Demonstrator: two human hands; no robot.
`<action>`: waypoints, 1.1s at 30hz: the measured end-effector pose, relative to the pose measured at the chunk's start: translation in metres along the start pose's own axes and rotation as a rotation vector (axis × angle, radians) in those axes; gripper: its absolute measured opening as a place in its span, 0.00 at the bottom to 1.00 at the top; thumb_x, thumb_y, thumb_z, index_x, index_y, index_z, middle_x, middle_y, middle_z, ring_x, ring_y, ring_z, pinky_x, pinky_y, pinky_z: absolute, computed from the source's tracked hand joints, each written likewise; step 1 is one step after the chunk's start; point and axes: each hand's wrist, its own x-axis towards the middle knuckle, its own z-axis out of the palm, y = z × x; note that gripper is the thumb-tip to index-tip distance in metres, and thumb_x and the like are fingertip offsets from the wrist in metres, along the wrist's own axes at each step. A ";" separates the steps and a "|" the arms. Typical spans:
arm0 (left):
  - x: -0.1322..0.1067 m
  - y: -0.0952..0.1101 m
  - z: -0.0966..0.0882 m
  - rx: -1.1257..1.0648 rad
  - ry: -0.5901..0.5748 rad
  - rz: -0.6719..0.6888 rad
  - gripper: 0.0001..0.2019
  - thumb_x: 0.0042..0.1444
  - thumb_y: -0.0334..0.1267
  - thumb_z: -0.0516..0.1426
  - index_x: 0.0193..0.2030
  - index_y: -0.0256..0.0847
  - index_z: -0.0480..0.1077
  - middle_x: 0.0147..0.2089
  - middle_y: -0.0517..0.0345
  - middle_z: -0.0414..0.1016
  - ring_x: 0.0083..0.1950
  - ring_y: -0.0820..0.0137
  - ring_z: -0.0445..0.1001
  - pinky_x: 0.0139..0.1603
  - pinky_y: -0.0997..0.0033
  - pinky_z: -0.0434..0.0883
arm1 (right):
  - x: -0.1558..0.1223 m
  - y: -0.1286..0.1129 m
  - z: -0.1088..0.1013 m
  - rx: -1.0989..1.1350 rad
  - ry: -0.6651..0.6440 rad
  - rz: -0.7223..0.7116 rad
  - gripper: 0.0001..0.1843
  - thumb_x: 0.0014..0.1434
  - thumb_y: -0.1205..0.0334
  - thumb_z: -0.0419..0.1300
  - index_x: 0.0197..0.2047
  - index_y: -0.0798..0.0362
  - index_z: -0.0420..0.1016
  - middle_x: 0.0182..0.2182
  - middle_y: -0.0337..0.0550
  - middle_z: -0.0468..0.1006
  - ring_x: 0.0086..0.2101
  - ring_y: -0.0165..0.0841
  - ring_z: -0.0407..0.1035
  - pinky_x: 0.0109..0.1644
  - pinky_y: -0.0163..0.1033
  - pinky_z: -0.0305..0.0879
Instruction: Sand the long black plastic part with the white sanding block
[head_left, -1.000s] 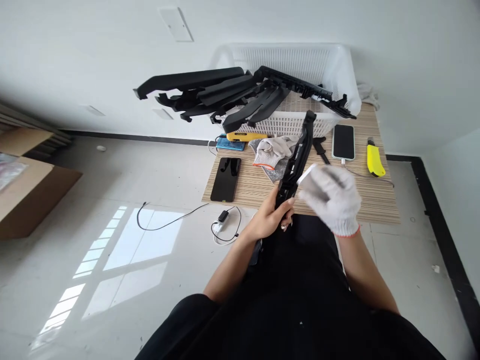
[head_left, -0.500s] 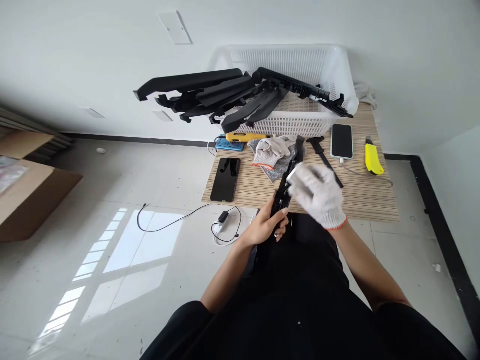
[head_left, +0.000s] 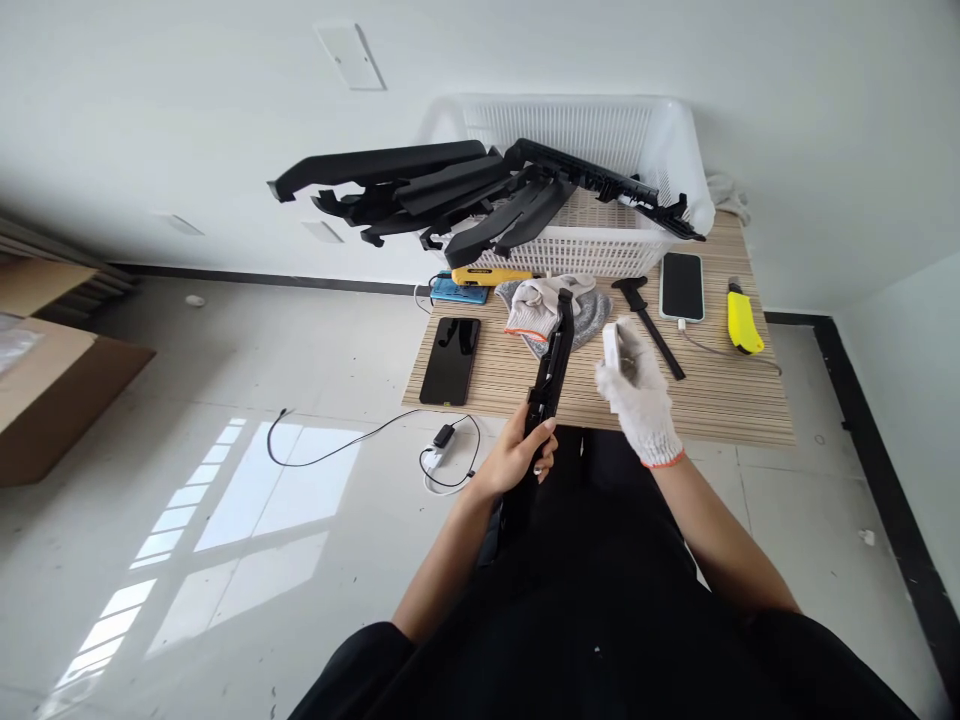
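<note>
My bare left hand [head_left: 521, 450] is wrapped round a long black plastic trim piece [head_left: 553, 365], which tilts up over the table's front edge. The piece's clips and ribs face up, and its lower end is lost against my dark clothes. My right hand [head_left: 637, 400], in a white knitted glove with an orange cuff edge, is closed on a small white block [head_left: 611, 346]; its exact kind cannot be made out. That hand hovers right of the trim piece, apart from it. Behind the piece lie a spare white glove [head_left: 536, 305] and a grey cloth [head_left: 592, 312].
A white plastic basket [head_left: 622, 250] with several black trim pieces [head_left: 450, 190] stands at the back; some jut out leftward. On the table [head_left: 720, 400] lie a black phone [head_left: 450, 360], a charging phone [head_left: 682, 287], a black hammer-shaped tool [head_left: 652, 325], a yellow-handled cutter [head_left: 742, 320] and a yellow tool [head_left: 491, 275].
My right hand has drawn back to the right, away from the trim piece, with the white block in it. My left hand and the trim piece have shifted a little left.
</note>
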 end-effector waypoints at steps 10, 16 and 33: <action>0.004 -0.004 0.006 -0.010 0.000 -0.033 0.23 0.60 0.55 0.62 0.41 0.48 0.52 0.25 0.75 0.61 0.18 0.80 0.59 0.18 0.80 0.64 | -0.006 -0.006 -0.015 0.592 -0.318 0.508 0.21 0.54 0.50 0.69 0.47 0.54 0.77 0.34 0.48 0.83 0.27 0.38 0.78 0.23 0.38 0.72; 0.001 -0.002 0.010 -0.044 -0.052 -0.058 0.22 0.61 0.54 0.61 0.41 0.47 0.52 0.24 0.75 0.61 0.18 0.81 0.58 0.18 0.80 0.63 | 0.013 -0.002 -0.020 0.506 0.178 0.484 0.18 0.51 0.49 0.69 0.40 0.51 0.74 0.22 0.36 0.77 0.17 0.30 0.72 0.11 0.28 0.49; 0.000 -0.005 0.003 -0.059 0.047 -0.067 0.22 0.61 0.54 0.62 0.41 0.48 0.52 0.24 0.75 0.60 0.18 0.81 0.57 0.17 0.80 0.62 | 0.011 -0.010 0.004 0.221 -0.246 0.464 0.23 0.58 0.46 0.65 0.50 0.54 0.78 0.30 0.45 0.83 0.24 0.35 0.78 0.17 0.31 0.63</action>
